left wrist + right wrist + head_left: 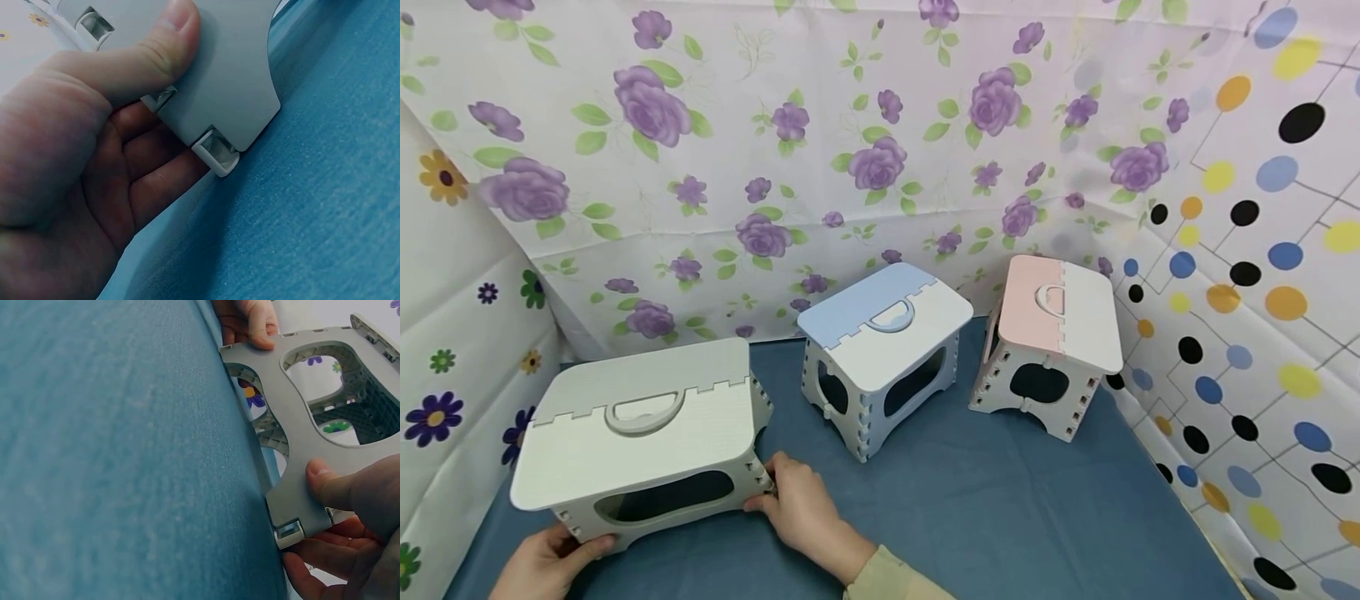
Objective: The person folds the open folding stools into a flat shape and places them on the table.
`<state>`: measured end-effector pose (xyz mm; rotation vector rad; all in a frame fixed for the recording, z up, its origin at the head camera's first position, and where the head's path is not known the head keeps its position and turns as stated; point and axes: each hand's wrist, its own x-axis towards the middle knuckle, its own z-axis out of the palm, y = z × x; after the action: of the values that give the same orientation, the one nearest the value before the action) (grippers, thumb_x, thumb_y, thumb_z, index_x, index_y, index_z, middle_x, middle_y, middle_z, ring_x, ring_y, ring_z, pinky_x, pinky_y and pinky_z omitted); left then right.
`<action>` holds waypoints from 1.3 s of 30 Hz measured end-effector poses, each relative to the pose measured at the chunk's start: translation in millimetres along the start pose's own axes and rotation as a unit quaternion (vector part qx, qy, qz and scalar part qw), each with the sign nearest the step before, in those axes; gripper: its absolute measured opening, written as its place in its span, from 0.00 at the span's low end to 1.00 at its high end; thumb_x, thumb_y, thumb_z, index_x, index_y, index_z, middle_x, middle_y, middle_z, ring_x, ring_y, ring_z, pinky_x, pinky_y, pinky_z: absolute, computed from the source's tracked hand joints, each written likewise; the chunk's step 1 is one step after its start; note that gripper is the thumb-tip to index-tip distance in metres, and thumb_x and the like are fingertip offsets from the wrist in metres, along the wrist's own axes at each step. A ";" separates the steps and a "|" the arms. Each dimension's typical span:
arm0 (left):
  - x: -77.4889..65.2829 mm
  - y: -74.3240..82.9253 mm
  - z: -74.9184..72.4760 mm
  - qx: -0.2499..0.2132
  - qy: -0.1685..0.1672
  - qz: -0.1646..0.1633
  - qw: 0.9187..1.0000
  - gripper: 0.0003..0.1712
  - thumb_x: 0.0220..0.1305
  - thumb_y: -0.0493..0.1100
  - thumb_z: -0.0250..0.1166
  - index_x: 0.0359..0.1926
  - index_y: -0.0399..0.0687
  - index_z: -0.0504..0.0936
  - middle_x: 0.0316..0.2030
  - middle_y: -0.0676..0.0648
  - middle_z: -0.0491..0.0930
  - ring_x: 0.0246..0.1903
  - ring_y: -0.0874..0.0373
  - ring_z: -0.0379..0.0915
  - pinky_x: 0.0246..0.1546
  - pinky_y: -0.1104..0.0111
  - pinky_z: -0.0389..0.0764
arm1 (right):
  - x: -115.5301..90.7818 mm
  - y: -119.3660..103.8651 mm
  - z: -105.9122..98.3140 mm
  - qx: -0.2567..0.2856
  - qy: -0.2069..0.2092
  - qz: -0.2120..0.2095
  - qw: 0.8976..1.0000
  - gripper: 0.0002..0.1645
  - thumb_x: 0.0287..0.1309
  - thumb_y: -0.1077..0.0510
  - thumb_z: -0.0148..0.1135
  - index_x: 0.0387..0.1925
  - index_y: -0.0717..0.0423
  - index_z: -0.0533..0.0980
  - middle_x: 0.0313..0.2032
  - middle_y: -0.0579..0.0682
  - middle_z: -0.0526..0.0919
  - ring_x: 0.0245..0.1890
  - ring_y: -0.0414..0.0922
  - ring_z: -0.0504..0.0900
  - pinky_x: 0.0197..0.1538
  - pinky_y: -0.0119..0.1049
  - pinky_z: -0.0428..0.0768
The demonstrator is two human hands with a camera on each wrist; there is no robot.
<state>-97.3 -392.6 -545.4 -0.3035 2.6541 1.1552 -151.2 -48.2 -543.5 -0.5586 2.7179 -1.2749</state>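
Note:
A grey-and-white folding step stool stands unfolded at the left of the table, its curved carry handle lying on the top. My left hand grips its near left leg, thumb on the front panel and fingers behind the hinged corner, as the left wrist view shows. Around the near right leg, my right hand holds the corner the same way. In the right wrist view the stool's front panel has a large oval opening, and its feet are at the blue cloth.
A blue-and-white folding stool stands unfolded in the middle, and a pink-and-white one to its right. Blue cloth covers the table. Behind hangs a purple-flowered curtain; a dotted sheet borders the right side.

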 end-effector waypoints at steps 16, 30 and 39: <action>0.2 1.5 -0.1 0.005 -0.008 -0.009 1.000 0.27 0.77 0.49 0.68 0.56 0.24 0.83 0.38 0.42 0.89 0.31 0.56 0.80 0.31 0.66 0.79 | -1.2 4.1 -2.2 0.020 0.000 -0.017 1.000 0.19 0.61 0.47 0.79 0.46 0.49 0.79 0.35 0.38 0.83 0.31 0.28 0.77 0.31 0.27 0.75; 2.0 -5.1 2.4 0.008 -0.001 0.005 1.000 0.26 0.76 0.45 0.69 0.57 0.22 0.82 0.39 0.40 0.89 0.29 0.57 0.79 0.29 0.66 0.77 | 0.3 3.9 -1.7 0.009 -0.005 -0.016 1.000 0.20 0.60 0.47 0.79 0.46 0.50 0.79 0.34 0.38 0.83 0.30 0.28 0.76 0.30 0.27 0.74; 1.1 -2.6 1.5 0.004 -0.002 0.000 1.000 0.27 0.77 0.46 0.69 0.58 0.22 0.81 0.40 0.40 0.89 0.30 0.57 0.79 0.30 0.66 0.78 | 1.3 5.0 -1.5 0.008 -0.006 -0.016 1.000 0.20 0.61 0.47 0.80 0.46 0.50 0.80 0.34 0.38 0.83 0.30 0.28 0.77 0.30 0.27 0.75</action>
<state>-97.5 -393.4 -548.5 -0.2989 2.6548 1.1439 -154.2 -44.6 -546.2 -0.6102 2.6975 -1.2937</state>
